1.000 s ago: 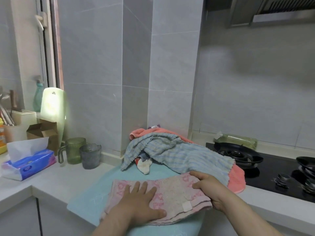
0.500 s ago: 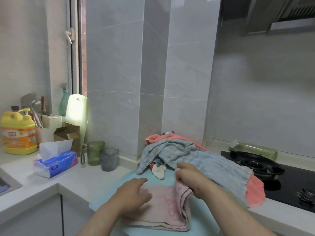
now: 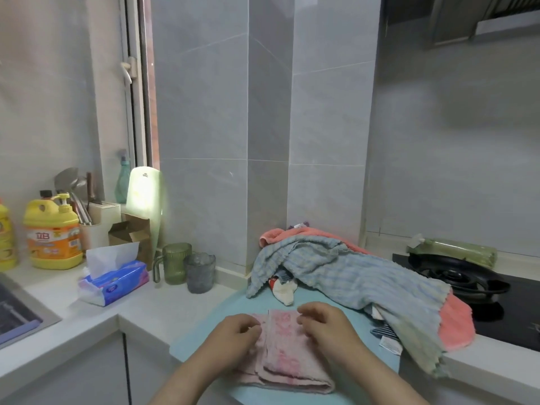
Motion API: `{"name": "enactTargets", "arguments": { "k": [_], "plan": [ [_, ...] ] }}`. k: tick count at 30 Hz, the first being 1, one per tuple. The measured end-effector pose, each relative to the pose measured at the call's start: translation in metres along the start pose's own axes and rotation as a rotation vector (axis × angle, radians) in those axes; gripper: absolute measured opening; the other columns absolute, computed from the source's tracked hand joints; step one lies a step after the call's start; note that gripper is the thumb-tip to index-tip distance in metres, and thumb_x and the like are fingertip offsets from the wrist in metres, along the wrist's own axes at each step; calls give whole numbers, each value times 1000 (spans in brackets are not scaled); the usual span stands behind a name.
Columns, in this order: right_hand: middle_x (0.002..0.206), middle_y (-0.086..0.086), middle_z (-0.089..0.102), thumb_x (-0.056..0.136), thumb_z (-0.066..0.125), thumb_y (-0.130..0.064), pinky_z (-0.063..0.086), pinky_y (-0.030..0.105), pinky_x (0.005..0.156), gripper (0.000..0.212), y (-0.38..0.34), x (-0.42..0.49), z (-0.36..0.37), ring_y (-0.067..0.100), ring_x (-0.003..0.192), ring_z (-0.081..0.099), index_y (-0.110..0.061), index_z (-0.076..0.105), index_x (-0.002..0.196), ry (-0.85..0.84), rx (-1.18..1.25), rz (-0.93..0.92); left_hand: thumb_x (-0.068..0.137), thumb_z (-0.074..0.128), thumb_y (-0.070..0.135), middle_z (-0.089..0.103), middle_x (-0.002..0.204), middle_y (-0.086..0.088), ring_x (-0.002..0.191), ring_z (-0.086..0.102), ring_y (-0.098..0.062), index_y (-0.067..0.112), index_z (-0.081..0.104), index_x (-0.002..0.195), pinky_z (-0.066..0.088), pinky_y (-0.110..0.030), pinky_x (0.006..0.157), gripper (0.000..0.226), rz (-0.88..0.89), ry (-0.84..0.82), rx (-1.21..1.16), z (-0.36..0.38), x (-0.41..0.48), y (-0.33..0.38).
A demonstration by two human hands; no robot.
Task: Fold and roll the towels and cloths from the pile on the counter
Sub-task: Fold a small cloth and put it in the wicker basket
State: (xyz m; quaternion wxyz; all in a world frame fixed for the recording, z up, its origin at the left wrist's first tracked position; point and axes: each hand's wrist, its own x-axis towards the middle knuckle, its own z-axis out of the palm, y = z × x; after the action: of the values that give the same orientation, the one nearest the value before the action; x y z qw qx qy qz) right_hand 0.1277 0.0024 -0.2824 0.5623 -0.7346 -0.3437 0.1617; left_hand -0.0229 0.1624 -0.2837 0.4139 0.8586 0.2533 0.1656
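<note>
A pink patterned towel [image 3: 285,355] lies folded into a narrow stack on a light blue towel [image 3: 201,337] spread over the counter's front edge. My left hand [image 3: 236,336] rests on the pink towel's left side with fingers curled at the fold. My right hand [image 3: 324,324] presses its right side, fingers bent down on the cloth. Behind them sits the pile: a blue-grey striped cloth [image 3: 350,276] draped over a coral towel [image 3: 455,325], with a small white and red cloth [image 3: 285,290] poking out beneath.
A green cup [image 3: 175,263] and grey cup [image 3: 200,273] stand by the tiled pillar. A blue tissue pack [image 3: 112,283], yellow detergent jug [image 3: 52,235] and sink edge [image 3: 20,314] are at left. A black gas hob [image 3: 458,276] lies right of the pile.
The pink towel's right half was lifted and folded over to the left, making a narrower stack. Both hands now press on it. The camera view shifted left and down.
</note>
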Motion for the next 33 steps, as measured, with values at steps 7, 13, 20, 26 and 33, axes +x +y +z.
{"name": "enactTargets", "arguments": {
  "k": [7, 13, 20, 26, 33],
  "plan": [
    [127, -15, 49, 95, 50, -24, 33, 18, 105, 27, 40, -15, -5, 3, 121, 46, -38, 57, 117, -52, -464, -147, 79, 68, 20, 67, 98, -4, 80, 64, -16, 20, 64, 113, 50, -26, 66, 34, -240, -85, -225, 23, 34, 27],
    [138, -18, 43, 101, 43, -27, 25, 19, 110, 28, 40, -11, -7, 4, 133, 36, -38, 49, 125, -45, -391, -120, 77, 63, -6, 67, 105, -3, 87, 68, -17, 20, 68, 115, 56, -30, 83, 46, -134, -41, -342, 36, 38, 30],
    [156, -11, 29, 102, 41, -32, 13, 22, 116, 41, 35, -4, -4, 9, 143, 22, -31, 44, 144, -124, -464, -125, 87, 50, -11, 64, 120, -3, 103, 64, -14, 12, 59, 129, 52, -25, 83, 49, -139, 49, -456, 2, 37, 8],
    [159, -13, 25, 103, 34, -42, 13, 33, 119, 41, 29, -5, 8, 13, 145, 22, -45, 38, 143, -189, -604, -110, 91, 50, -8, 62, 124, -4, 106, 65, -20, 9, 53, 135, 53, -35, 94, 47, -225, -2, -454, -15, 35, -29],
    [145, -4, 47, 98, 39, -52, 32, 31, 109, 50, 21, -11, 12, 15, 132, 43, -28, 46, 141, -115, -602, -30, 85, 64, 23, 51, 140, 5, 125, 48, -10, 21, 51, 138, 35, -21, 105, 55, -35, 57, 172, -6, 34, -35]
  ]
}}
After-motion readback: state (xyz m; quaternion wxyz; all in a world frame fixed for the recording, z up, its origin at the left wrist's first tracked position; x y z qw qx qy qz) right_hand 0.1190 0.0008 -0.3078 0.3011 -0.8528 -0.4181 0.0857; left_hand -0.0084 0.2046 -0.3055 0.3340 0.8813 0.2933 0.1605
